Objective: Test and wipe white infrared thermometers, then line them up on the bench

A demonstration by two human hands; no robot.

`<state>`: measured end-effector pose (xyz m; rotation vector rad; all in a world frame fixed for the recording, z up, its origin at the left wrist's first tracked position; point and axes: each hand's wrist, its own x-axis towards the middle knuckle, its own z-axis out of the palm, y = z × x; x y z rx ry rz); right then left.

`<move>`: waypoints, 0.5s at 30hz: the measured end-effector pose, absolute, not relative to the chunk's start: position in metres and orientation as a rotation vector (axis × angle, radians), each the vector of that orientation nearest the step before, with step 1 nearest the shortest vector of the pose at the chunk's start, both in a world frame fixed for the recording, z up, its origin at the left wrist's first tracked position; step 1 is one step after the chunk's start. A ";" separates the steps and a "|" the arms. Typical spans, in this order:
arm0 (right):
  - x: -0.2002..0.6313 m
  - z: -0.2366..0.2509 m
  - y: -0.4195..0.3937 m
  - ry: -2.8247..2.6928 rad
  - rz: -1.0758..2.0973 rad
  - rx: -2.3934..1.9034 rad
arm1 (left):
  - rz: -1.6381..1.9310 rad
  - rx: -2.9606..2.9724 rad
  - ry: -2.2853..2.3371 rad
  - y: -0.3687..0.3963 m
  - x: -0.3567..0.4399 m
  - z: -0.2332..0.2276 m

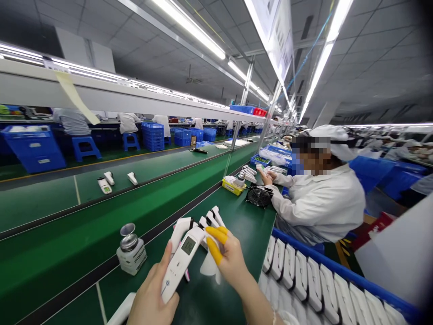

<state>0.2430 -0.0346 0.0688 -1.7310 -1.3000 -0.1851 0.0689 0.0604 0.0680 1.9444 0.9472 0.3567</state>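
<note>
Both hands grip a smooth white plastic thermometer.

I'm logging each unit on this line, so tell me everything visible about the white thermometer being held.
The white plastic handheld thermometer is slim and elongated, with a small greenish display screen near its upper half and a round button near the lower end. It is tilted, head pointing up and away over the green workbench. The left hand grips its lower end, thumb along the side; the right hand, with yellow finger cots, is at its head.
</note>
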 end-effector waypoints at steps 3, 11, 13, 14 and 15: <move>0.249 0.060 -0.037 -1.388 0.153 -1.911 | 0.394 1.801 0.862 0.059 0.068 0.072; 0.244 0.072 -0.039 -1.345 0.592 -1.583 | 0.432 1.621 0.685 0.057 0.063 0.070; 0.244 0.082 -0.048 -1.394 0.458 -1.447 | 0.456 1.612 0.684 0.058 0.064 0.067; 0.242 0.086 -0.055 -1.417 0.295 -1.381 | 0.471 1.606 0.683 0.059 0.064 0.066; 0.239 0.091 -0.064 -1.428 0.111 -1.327 | 0.484 1.599 0.678 0.060 0.065 0.066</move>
